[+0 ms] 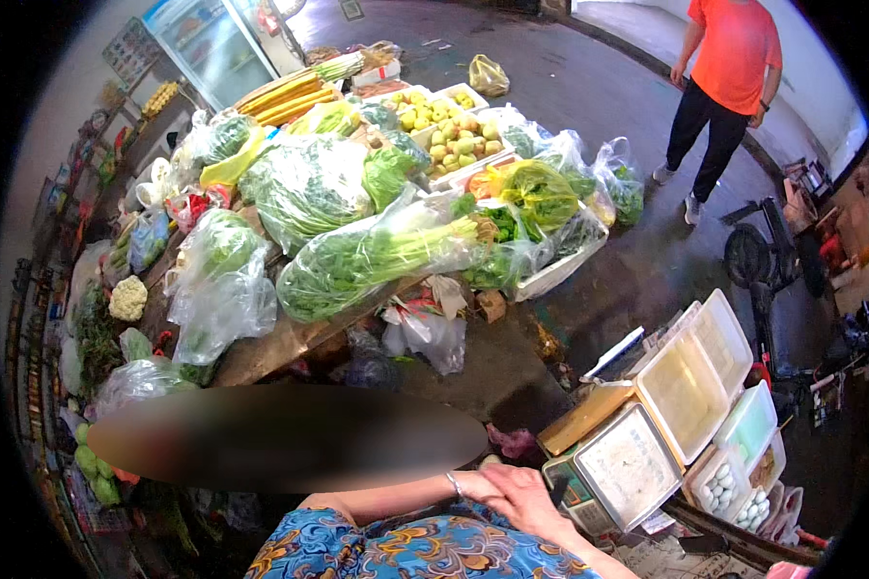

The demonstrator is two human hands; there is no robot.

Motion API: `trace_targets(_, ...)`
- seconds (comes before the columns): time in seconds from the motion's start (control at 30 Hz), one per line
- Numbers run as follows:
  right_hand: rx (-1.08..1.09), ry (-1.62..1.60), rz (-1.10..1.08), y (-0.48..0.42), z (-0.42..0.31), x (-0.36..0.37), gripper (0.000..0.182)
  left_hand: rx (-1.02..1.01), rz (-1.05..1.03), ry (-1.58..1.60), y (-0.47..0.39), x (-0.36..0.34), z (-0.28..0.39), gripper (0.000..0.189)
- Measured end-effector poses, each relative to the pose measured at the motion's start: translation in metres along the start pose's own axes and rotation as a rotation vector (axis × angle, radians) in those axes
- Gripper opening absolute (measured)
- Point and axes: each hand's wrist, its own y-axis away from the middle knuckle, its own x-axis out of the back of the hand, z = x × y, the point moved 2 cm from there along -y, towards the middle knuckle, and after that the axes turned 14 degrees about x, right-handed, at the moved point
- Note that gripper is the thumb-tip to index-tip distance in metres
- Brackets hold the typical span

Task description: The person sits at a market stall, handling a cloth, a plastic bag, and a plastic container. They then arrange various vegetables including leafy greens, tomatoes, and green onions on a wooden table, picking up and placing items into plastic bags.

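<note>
My left hand [481, 489], with a bracelet at its wrist, rests in front of my patterned blue top [434, 546]. Across it lies my right hand [529, 499], so the two touch and the left fingers are mostly hidden. I see no object in either hand, and how far the fingers are closed is unclear. Just right of the hands stands a weighing scale [628, 463] with a flat, pale, stained pan. A crumpled pink plastic bag [512, 440] lies beyond them. A blurred dark oval covers the area to their left.
Bagged leafy greens [376, 260], a cauliflower [128, 298] and boxed round fruit [463, 141] crowd the stall table [282, 351]. Plastic bins [684, 394] and egg containers [720, 481] stand at right. A person in orange [735, 65] stands beyond, near a dark scooter [760, 268].
</note>
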Motion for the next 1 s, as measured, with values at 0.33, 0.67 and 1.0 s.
trace_targets(0.33, -0.219, -0.594, -0.035, -0.098, 0.01, 0.061, 0.052, -0.176, -0.22, -0.086, 0.012, 0.078, 0.078, 0.032)
trace_targets(0.67, -0.31, -0.399, 0.033, -0.214, 0.064, 0.126, 0.052, -0.512, 0.242, -0.191, 0.063, 0.246, 0.1, 0.03)
trace_targets(1.0, -0.395, -0.453, -0.302, -0.315, 0.111, 0.167, 0.041, -0.132, 0.418, -0.142, 0.119, 0.342, 0.086, 0.055)
